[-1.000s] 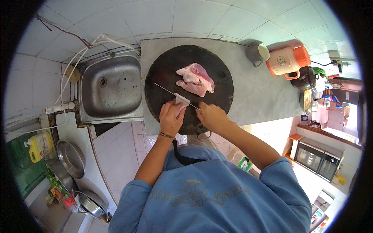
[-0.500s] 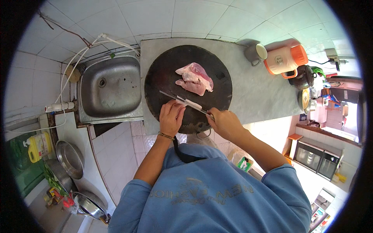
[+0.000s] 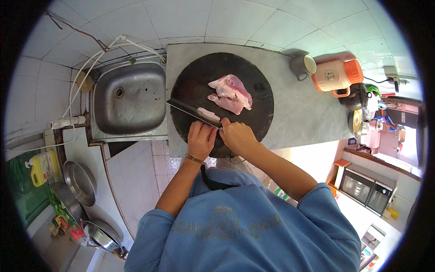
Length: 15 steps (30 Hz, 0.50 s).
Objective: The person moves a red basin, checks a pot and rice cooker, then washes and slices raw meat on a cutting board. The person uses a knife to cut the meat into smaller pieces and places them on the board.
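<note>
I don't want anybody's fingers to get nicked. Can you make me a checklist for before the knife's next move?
1. Kitchen knife gripped: ok, in the right hand.
2. Fingers of the left hand well away from the knife: not ok, they're right beside it.
3. Large raw meat chunk apart from the knife: ok.
4. Small meat strip on the round chopping board: ok.
5. Strip cut through: cannot tell.

Here's a blue short-sleeved cloth top (image 3: 253, 247), faded lettering (image 3: 222, 222) across it, black flat strap (image 3: 211, 182), brown braided-looking wrist bracelet (image 3: 194, 158)
</note>
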{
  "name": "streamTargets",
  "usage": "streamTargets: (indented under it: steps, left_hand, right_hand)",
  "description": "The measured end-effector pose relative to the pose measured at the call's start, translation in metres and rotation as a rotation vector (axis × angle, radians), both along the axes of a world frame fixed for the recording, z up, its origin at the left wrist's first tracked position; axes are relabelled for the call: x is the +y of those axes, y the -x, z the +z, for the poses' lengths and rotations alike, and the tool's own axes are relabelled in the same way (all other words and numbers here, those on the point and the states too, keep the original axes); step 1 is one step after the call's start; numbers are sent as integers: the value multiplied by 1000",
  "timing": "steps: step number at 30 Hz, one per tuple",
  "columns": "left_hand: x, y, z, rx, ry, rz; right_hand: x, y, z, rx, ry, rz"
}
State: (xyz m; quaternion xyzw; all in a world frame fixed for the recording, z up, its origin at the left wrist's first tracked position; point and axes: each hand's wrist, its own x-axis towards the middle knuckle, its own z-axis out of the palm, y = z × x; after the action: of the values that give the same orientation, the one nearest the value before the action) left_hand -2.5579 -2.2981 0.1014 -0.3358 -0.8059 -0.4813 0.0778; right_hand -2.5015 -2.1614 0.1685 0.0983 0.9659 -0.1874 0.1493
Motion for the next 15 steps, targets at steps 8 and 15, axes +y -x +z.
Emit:
streamTargets:
  steps: [8,15]
  left_hand:
    - [0,-2,-1,-24,9,-4]
    - [-8,-4,-2,-88,-32,-20]
  right_hand:
    - [14,-19,9,-76,43,-41]
    - [24,-22,24,-28,57,-7]
